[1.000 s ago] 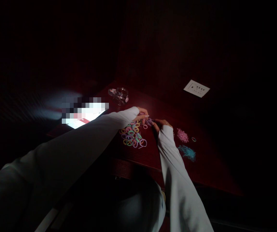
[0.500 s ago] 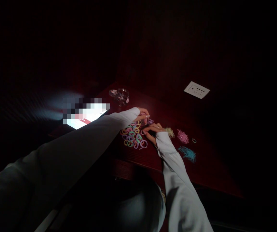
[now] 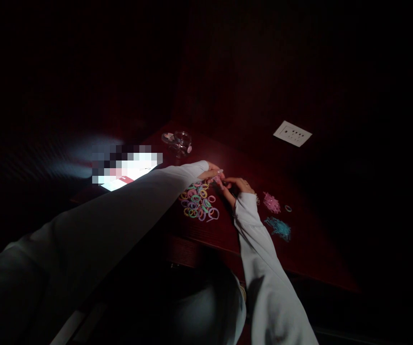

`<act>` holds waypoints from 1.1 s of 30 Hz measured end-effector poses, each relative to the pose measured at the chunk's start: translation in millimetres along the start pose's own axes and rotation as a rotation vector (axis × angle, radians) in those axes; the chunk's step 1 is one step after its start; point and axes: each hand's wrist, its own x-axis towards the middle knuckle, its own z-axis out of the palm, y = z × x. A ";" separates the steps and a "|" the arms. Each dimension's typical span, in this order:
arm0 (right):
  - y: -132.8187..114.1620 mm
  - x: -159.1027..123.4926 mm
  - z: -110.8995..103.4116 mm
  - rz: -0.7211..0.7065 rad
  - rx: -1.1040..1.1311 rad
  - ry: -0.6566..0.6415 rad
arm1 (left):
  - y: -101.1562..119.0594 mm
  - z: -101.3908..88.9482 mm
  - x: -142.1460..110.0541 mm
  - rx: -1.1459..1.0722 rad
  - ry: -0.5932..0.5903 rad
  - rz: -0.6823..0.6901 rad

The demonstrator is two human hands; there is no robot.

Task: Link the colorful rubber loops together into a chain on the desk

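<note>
My left hand [image 3: 214, 170] is closed around a small bunch of pink hair ties [image 3: 217, 179], at the far edge of a mixed pile. My right hand [image 3: 240, 186] meets it there, fingertips pinched at the bunch. What the right fingers hold is too small and dark to make out. Just below my left wrist lies the pile of hair ties [image 3: 196, 201] in yellow, green, purple and pink. Right of my right hand sit a pink heap of bands [image 3: 271, 203], a blue heap of bands [image 3: 278, 228] and a single light ring [image 3: 288, 209]. A pale heap is mostly hidden behind that hand.
A clear jar [image 3: 182, 140] stands at the back of the dark red table [image 3: 321, 258], its lid beside it. A lit screen [image 3: 129, 175], partly pixelated, lies beyond my left forearm. On the wall at right is a white socket plate [image 3: 292, 133]. The surroundings are very dark.
My right hand has moved up from the mixed pile to my left hand, and its fingers now touch the pink bunch. It covers more of the pale heap. The left hand has barely moved.
</note>
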 end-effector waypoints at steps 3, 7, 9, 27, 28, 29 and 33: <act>0.5 0.1 1.4 -0.038 -0.023 0.011 | 0.8 -3.2 -4.7 0.008 -0.052 -0.016; -1.8 0.4 2.3 -0.045 -0.074 0.002 | 5.2 -8.1 -14.7 0.041 -0.096 0.054; -4.4 0.5 1.9 -0.045 -0.095 -0.012 | 7.8 -8.6 -17.6 0.041 -0.095 0.057; -11.7 0.4 -1.3 0.002 0.020 0.047 | 13.0 -9.1 -17.0 -0.047 -0.171 0.116; -11.1 0.6 -1.5 0.010 0.029 0.051 | 12.6 -9.4 -16.1 -0.058 -0.163 0.116; -10.6 0.8 -1.8 0.024 0.038 0.052 | 11.7 -9.7 -15.3 -0.075 -0.161 0.112; -8.2 1.2 0.0 0.117 0.108 0.051 | 6.4 -10.5 -12.6 -0.127 -0.186 0.108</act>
